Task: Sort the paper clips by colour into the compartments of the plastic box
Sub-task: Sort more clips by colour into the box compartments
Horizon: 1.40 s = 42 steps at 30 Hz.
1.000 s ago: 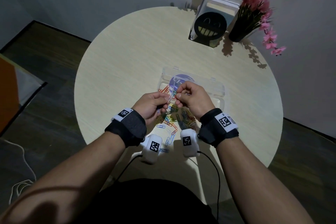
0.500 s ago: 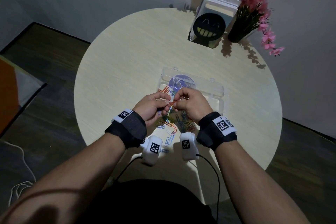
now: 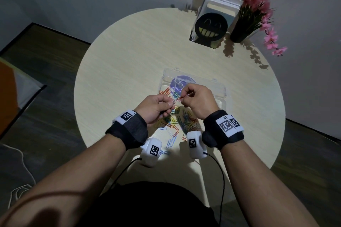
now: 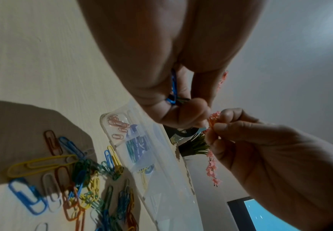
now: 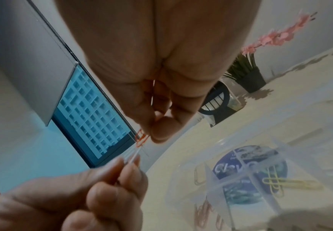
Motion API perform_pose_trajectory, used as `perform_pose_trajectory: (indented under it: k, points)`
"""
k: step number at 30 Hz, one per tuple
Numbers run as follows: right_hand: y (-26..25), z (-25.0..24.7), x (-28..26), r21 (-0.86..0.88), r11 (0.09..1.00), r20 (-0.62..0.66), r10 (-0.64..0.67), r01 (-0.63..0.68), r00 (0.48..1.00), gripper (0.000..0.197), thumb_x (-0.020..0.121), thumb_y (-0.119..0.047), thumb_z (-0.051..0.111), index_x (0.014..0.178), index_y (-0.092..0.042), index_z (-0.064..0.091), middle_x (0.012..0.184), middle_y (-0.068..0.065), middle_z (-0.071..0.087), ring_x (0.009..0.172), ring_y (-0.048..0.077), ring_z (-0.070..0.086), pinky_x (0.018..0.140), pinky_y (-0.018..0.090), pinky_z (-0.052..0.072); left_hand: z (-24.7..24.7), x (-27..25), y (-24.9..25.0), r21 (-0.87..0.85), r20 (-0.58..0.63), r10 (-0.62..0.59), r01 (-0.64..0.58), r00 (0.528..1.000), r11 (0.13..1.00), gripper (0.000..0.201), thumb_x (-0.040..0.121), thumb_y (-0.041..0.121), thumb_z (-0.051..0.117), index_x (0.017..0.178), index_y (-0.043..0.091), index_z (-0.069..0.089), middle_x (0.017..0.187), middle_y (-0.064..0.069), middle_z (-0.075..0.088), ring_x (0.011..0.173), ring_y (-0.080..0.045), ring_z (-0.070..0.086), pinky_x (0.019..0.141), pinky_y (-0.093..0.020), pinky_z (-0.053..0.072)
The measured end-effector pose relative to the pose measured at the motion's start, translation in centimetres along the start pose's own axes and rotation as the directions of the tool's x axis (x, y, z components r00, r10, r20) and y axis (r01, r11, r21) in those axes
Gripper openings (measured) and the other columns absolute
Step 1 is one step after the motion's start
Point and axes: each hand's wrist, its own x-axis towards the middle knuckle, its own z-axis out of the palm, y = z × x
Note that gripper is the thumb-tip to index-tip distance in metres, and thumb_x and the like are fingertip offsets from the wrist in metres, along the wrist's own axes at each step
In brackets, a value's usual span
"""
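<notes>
My left hand (image 3: 170, 104) pinches a white paper clip (image 3: 173, 101) between thumb and forefinger. A blue clip (image 4: 173, 87) is tucked under its curled fingers. My right hand (image 3: 184, 95) pinches an orange-red paper clip (image 3: 179, 98), whose tip meets the white clip (image 5: 132, 156); I cannot tell whether they are linked. Both hands hover over the near edge of the clear plastic box (image 3: 219, 88). Its compartments hold orange clips (image 4: 118, 123), green clips (image 4: 132, 148) and yellow clips (image 5: 284, 182). A mixed pile of clips (image 3: 177, 123) lies on the table below my hands.
The round pale table (image 3: 129, 60) carries a black smiley book holder (image 3: 211, 27) and a dark pot of pink flowers (image 3: 243, 29) at the back right. Loose blue clips (image 3: 170, 142) lie near the front edge. Dark floor surrounds the table.
My hands have drawn slightly apart above the box. The white clip now shows in the left fingers and the orange-red one in the right.
</notes>
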Motion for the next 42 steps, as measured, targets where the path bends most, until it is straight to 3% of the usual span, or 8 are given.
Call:
perform_pose_trajectory:
  k: [8,13,18,21,25,27,32,42]
  points:
    - [-0.1,0.0,0.9,0.011,0.998,-0.055,0.059,-0.059,0.997,0.033,0.075,0.006,0.060,0.062,-0.024,0.056,0.063,-0.004,0.060,0.057,0.018,0.055,0.059,0.025,0.048,-1.2,0.5,-0.2,0.023,-0.112,0.012,-0.009,0.994,1.000,0.012,0.091,0.000,0.054,0.085,0.006,0.062,0.069,-0.006,0.062,0.052,-0.009,0.048,0.046,-0.014,0.040]
    - [-0.4,1.9,4.6,-0.069,0.993,-0.084,0.090,-0.096,0.992,0.030,0.074,0.002,0.061,0.060,-0.024,0.060,0.071,0.002,0.067,0.064,0.019,0.060,0.070,0.034,0.055,-2.5,0.5,-0.2,0.011,-0.183,0.024,-0.022,0.983,1.000,0.010,0.092,-0.002,0.053,0.089,0.004,0.061,0.073,-0.009,0.061,0.048,-0.006,0.049,0.045,-0.013,0.040]
    - [-1.4,2.9,7.2,-0.150,0.984,-0.052,0.093,-0.100,0.994,0.021,0.079,0.001,0.061,0.087,-0.015,0.071,0.088,0.002,0.069,0.077,0.015,0.060,0.077,0.027,0.053,-3.1,0.3,0.2,0.018,-0.204,0.038,-0.035,0.978,0.999,0.014,0.092,-0.002,0.052,0.085,0.006,0.062,0.070,-0.006,0.062,0.048,-0.005,0.049,0.046,-0.013,0.040]
    - [-1.7,3.1,6.2,-0.095,0.994,0.047,0.061,-0.057,0.997,0.004,0.082,-0.013,0.066,0.083,-0.010,0.069,0.072,0.001,0.063,0.062,0.017,0.058,0.064,0.031,0.050,-3.2,0.4,0.4,0.024,-0.205,0.046,-0.042,0.978,0.999,0.016,0.092,-0.002,0.052,0.083,0.008,0.061,0.067,-0.004,0.062,0.048,-0.006,0.048,0.045,-0.013,0.038]
    - [-1.1,3.5,4.7,-0.138,0.990,0.228,0.074,-0.043,0.971,0.020,0.087,-0.026,0.064,0.079,-0.008,0.065,0.062,-0.003,0.062,0.047,0.012,0.055,0.050,0.025,0.046,-2.8,0.9,0.3,0.028,-0.201,0.050,-0.046,0.978,0.999,0.015,0.091,-0.002,0.054,0.082,0.007,0.062,0.062,0.000,0.063,0.045,-0.003,0.049,0.044,-0.012,0.037]
    - [-0.7,3.4,4.4,-0.135,0.990,0.222,0.069,-0.040,0.973,0.020,0.087,-0.022,0.064,0.077,-0.005,0.064,0.059,-0.005,0.060,0.044,0.007,0.052,0.050,0.023,0.044,-2.5,1.0,0.1,0.033,-0.190,0.044,-0.038,0.981,0.999,0.014,0.090,-0.002,0.054,0.082,0.006,0.062,0.063,0.000,0.063,0.045,-0.004,0.049,0.043,-0.013,0.037]
    - [0.0,2.7,3.8,-0.105,0.992,0.193,0.089,-0.069,0.977,0.020,0.087,-0.019,0.065,0.068,-0.016,0.059,0.057,-0.006,0.058,0.046,0.009,0.051,0.047,0.020,0.043,-1.8,1.2,-0.1,0.020,-0.168,0.001,0.002,0.986,1.000,0.011,0.091,-0.002,0.053,0.086,0.004,0.062,0.068,-0.006,0.063,0.047,-0.006,0.049,0.043,-0.013,0.038]
    - [1.6,-0.6,3.0,0.278,0.929,0.119,0.219,-0.244,0.968,0.017,0.089,-0.007,0.060,0.071,-0.008,0.057,0.066,0.012,0.060,0.051,0.021,0.049,0.049,0.028,0.043,-0.8,1.4,-0.2,-0.059,-0.157,-0.052,0.043,0.986,0.997,0.019,0.092,-0.008,0.044,0.088,0.001,0.060,0.078,-0.014,0.059,0.045,-0.006,0.052,0.042,-0.012,0.041]
